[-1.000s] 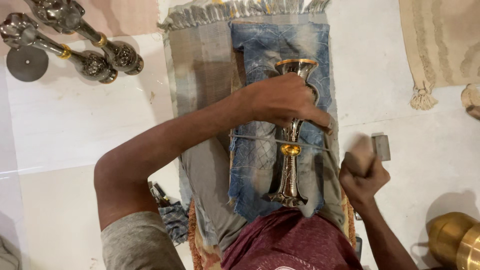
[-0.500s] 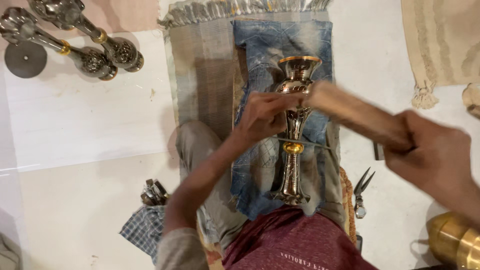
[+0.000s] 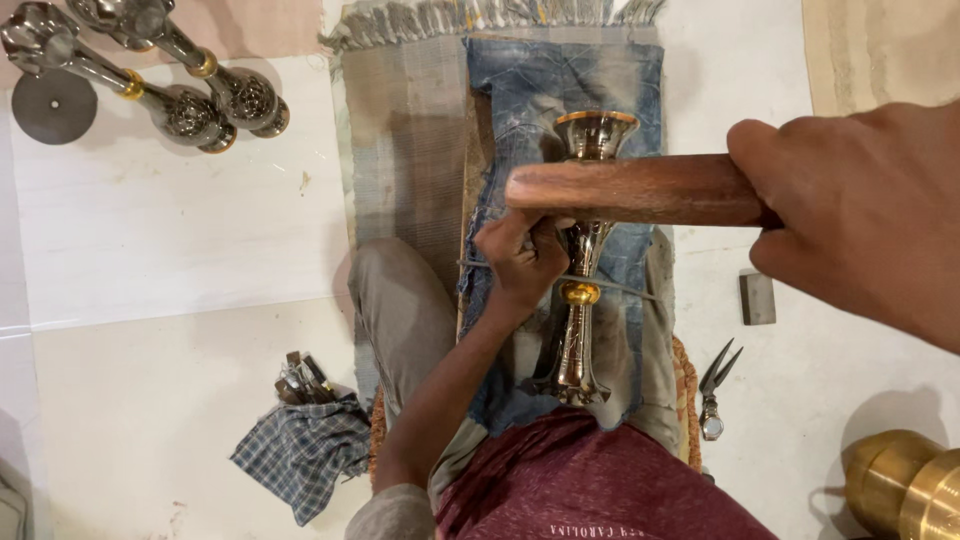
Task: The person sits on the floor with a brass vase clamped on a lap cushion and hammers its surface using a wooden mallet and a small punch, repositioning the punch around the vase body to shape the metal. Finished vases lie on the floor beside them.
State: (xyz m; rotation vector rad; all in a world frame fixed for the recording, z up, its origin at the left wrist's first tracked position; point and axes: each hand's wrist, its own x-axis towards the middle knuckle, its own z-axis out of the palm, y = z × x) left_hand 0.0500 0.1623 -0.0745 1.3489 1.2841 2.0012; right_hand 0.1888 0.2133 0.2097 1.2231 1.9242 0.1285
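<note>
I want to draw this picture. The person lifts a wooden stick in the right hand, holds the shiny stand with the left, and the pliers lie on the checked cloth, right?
Nearly. In the head view the pliers lie on the bare white floor, on the other side from the checked cloth. The right hand does lift the wooden stick, and the left hand does hold the shiny stand.

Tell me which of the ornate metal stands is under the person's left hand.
The one lying on the blue denim cloth across the lap: the engraved stand, gripped by the left hand. The other two stands lie untouched on the floor, top left.

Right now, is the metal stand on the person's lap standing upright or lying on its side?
Lying on its side. The metal stand stretches lengthwise along the denim cloth over the lap, steadied by the left hand.
</note>
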